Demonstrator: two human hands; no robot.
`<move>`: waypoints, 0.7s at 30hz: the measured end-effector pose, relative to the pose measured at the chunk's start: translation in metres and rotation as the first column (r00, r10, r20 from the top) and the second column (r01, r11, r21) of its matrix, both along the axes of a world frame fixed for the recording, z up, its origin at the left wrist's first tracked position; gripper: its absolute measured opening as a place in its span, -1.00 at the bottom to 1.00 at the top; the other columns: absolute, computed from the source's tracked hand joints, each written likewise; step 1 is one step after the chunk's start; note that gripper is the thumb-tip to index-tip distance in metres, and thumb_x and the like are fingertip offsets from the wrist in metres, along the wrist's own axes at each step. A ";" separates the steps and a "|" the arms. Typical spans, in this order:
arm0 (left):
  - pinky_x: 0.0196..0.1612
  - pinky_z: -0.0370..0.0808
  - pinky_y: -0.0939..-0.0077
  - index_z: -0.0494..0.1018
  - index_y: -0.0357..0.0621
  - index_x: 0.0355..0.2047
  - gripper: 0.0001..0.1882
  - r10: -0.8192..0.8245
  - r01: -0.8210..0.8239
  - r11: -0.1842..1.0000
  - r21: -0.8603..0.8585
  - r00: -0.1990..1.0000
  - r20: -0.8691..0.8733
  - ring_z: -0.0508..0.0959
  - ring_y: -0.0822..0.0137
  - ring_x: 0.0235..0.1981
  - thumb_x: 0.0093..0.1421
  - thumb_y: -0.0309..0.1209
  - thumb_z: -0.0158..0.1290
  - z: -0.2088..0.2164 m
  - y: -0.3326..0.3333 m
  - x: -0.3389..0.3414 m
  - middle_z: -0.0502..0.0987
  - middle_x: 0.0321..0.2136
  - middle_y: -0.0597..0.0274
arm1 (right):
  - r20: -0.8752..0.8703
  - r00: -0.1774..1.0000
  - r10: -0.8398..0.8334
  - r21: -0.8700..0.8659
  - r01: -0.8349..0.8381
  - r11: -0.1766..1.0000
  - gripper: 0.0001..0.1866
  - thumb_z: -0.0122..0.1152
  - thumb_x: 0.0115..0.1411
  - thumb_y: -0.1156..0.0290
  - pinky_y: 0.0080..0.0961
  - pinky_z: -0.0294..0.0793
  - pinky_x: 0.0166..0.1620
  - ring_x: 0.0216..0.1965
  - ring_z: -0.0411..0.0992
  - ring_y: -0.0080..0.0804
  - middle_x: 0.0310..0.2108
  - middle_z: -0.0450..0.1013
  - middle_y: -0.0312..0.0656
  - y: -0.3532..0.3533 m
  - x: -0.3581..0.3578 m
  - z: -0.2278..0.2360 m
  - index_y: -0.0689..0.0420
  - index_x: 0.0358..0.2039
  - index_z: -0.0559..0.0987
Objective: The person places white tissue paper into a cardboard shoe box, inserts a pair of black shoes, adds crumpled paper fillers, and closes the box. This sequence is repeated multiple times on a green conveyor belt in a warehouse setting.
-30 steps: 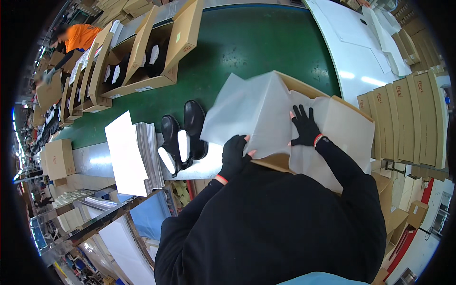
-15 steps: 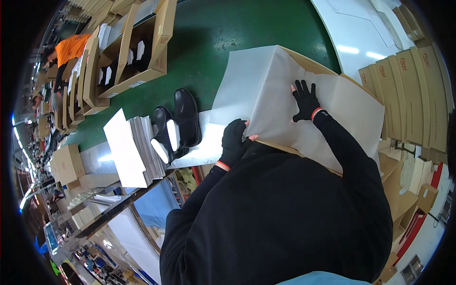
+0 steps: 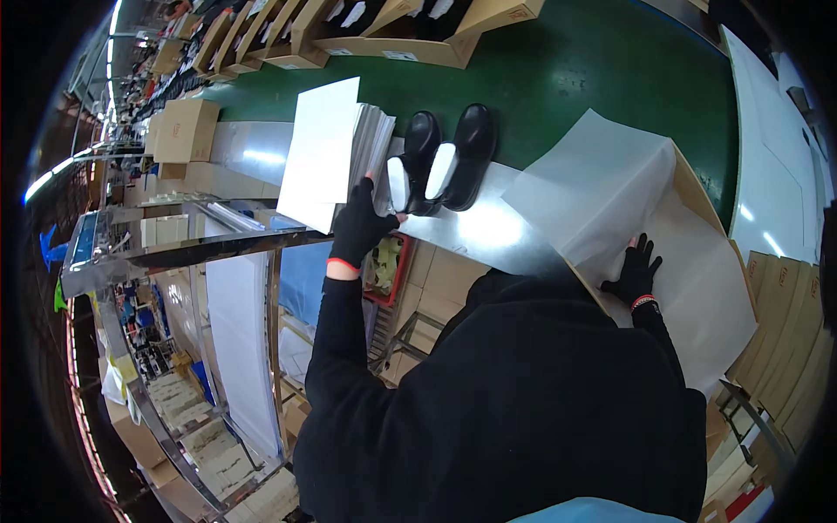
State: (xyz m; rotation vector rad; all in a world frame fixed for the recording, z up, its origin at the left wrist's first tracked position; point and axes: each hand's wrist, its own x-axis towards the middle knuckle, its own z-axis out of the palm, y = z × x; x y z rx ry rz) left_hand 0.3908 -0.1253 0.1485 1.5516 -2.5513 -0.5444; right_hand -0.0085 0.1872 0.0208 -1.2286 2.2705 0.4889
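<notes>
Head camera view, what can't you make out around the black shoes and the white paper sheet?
- Open cardboard shoebox: inside hidden by the large white paper sheet.
- Left hand: fingertips hidden behind the white paper stack.
- Pair of glossy black shoes: heels partly hidden by white inserts.
- Right hand: palm faces down, unseen.

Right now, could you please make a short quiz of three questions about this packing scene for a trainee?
1. True or false: the left hand in its black glove rests at the stack of white paper sheets.
2. What lies under the right hand? A) a brown cardboard lid B) a large sheet of white tissue paper C) a metal tray
3. Fill in: the pair of glossy black shoes stands partly on the ____ conveyor belt.

Key: 1 true; 2 B; 3 green.
</notes>
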 end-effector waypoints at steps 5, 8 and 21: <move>-0.14 0.46 0.16 0.33 -0.26 -0.01 -0.29 0.176 -0.157 0.984 0.082 0.927 -0.332 0.54 -0.08 -0.13 -0.06 -0.07 0.29 -0.109 0.008 0.002 0.52 -0.21 -0.17 | -0.026 0.999 -0.047 -0.014 0.046 0.999 0.52 0.51 -0.48 -0.20 0.36 -0.22 0.22 0.38 -0.30 0.13 0.37 -0.29 0.12 -0.011 -0.001 0.000 0.26 0.34 -0.20; -0.31 0.47 0.24 0.49 -0.28 -0.28 -0.49 0.248 -0.348 0.933 -0.088 0.801 -0.545 0.61 0.07 -0.35 0.05 -0.02 0.21 -0.100 -0.001 -0.019 0.57 -0.43 -0.08 | -0.035 0.998 -0.052 0.008 0.052 0.999 0.49 0.49 -0.44 -0.23 0.39 -0.16 0.20 0.37 -0.29 0.16 0.36 -0.27 0.15 -0.005 -0.001 -0.004 0.25 0.34 -0.19; -0.35 0.36 0.59 0.52 -0.32 -0.28 -0.69 0.102 0.255 0.898 0.359 0.672 -0.734 0.43 0.52 -0.46 0.13 -0.28 0.12 0.130 0.002 -0.129 0.50 -0.51 0.32 | 0.789 0.507 0.348 -0.605 0.537 0.588 -0.08 0.43 -0.02 0.15 -0.41 0.12 0.24 0.24 0.18 -0.26 0.17 0.27 -0.03 -0.088 0.017 0.159 0.22 0.26 0.17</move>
